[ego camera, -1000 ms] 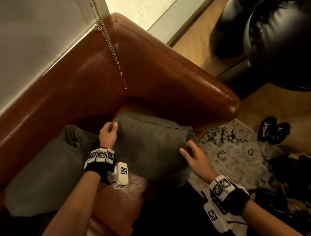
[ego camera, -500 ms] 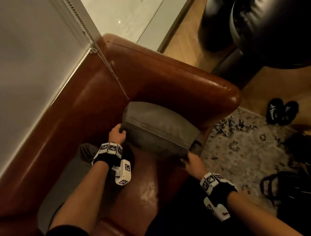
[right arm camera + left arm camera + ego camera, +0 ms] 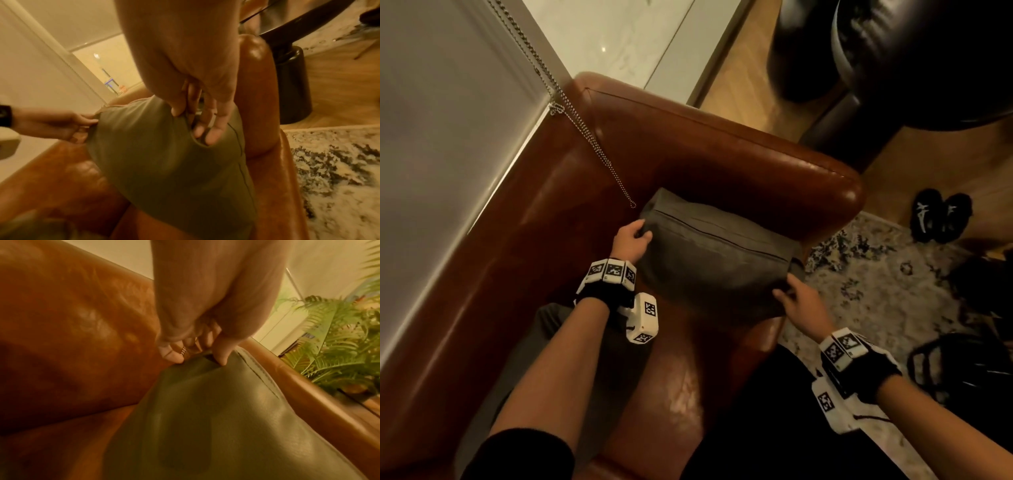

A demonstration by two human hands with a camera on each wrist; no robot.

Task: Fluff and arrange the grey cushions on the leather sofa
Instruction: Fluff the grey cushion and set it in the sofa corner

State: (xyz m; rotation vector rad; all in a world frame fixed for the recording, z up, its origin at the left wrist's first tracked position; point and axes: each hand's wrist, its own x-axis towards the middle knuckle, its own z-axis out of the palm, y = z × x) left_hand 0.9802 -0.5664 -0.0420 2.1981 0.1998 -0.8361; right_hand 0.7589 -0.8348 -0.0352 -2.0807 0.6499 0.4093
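**Cushion stood on edge in the sofa corner**

Since a second ago the grey cushion [image 3: 717, 260] has gone from lying slumped across the seat to standing on its long edge, pushed back against the armrest of the brown leather sofa [image 3: 722, 154], and both hands have shifted out to its top corners. Left hand [image 3: 631, 241] pinches the corner nearest the backrest, thumb on the front face and fingers curled behind — the left wrist view shows that plainly. Right hand [image 3: 796, 303] grips the corner at the sofa's front edge, its fingers hooked into a fold of the cover with the thumb pressing from above. A zip seam runs along the cushion's upper face. A second grey cushion [image 3: 544, 329] lies flat on the seat under the left forearm, mostly hidden.

Risks, as I judge them: the right-hand corner overhangs the front of the seat above the patterned rug [image 3: 876, 274], so letting go before the cushion leans firmly on the armrest could let it tip forward and slide off the smooth leather. Holding only by fabric corners may also drag the cover askew instead of plumping the filling. The blind's bead chain [image 3: 599, 144] hangs just beside the left hand — a quick upward shake could snag it. The second cushion is not yet arranged.
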